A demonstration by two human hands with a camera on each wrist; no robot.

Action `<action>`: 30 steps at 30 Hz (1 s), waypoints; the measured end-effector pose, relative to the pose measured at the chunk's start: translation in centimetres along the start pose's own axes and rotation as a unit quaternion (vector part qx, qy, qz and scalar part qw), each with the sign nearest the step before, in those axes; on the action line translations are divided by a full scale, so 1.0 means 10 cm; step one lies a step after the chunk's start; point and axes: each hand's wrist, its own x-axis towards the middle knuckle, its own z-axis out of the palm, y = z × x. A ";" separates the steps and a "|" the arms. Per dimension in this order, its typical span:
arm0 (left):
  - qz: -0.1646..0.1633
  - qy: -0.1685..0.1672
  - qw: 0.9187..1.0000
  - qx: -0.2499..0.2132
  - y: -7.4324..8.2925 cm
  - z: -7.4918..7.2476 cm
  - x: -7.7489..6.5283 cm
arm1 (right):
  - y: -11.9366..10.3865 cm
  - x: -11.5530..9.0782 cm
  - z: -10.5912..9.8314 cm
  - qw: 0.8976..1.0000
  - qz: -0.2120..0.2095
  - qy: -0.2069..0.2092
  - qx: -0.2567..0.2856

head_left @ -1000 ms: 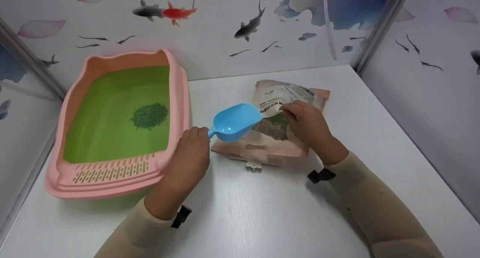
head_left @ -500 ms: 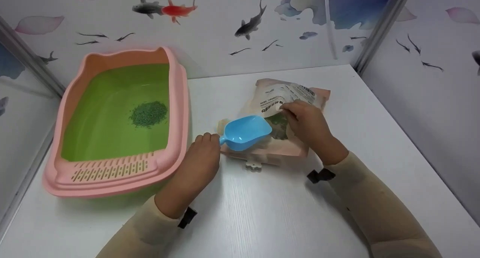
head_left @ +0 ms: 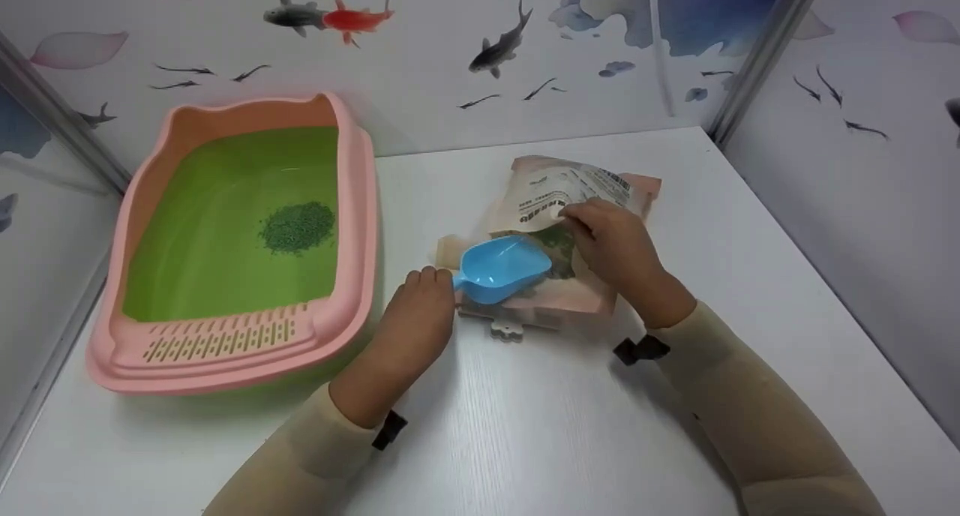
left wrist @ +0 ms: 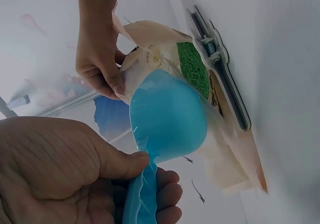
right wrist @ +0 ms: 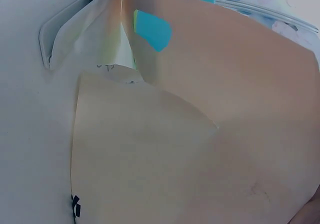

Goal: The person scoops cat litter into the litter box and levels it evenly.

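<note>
My left hand [head_left: 416,313] grips the handle of a blue scoop [head_left: 499,272], whose empty bowl is over the near part of a paper bag [head_left: 574,182] lying on the table. With thumb and fingers, my right hand [head_left: 619,250] pinches the bag's raised upper layer. Green printing shows on the bag [left wrist: 192,66] in the left wrist view. A pale bag clip [head_left: 507,331] lies at the bag's near edge. Pinkish paper [right wrist: 225,109] fills most of the right wrist view, where blue scoop plastic [right wrist: 152,30] shows through a slot. The bag's inside is hidden.
To the left stands a pink-rimmed litter box [head_left: 364,201] with a green floor and a slotted front step. A small heap of dark green granules [head_left: 298,227] lies in it. Printed wall panels [head_left: 427,126] stand behind the white table [head_left: 510,441].
My left hand has moved right and toward me with the scoop, bringing its bowl from the bag's left side over its near part. The right hand keeps its pinch on the bag, nearly still.
</note>
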 end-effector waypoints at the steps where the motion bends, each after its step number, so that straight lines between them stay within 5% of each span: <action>1: 0.000 0.002 1.000 0.003 0.01 0.01 0.02 | 0.00 0.00 0.00 1.000 0.001 -0.002 0.001; 10: 0.012 0.027 0.999 0.013 0.13 0.03 0.14 | -0.01 0.01 0.00 1.000 0.020 -0.016 0.002; 30: -0.012 -0.024 0.999 0.037 0.43 0.06 0.46 | -0.03 0.01 0.02 1.000 0.020 -0.019 -0.014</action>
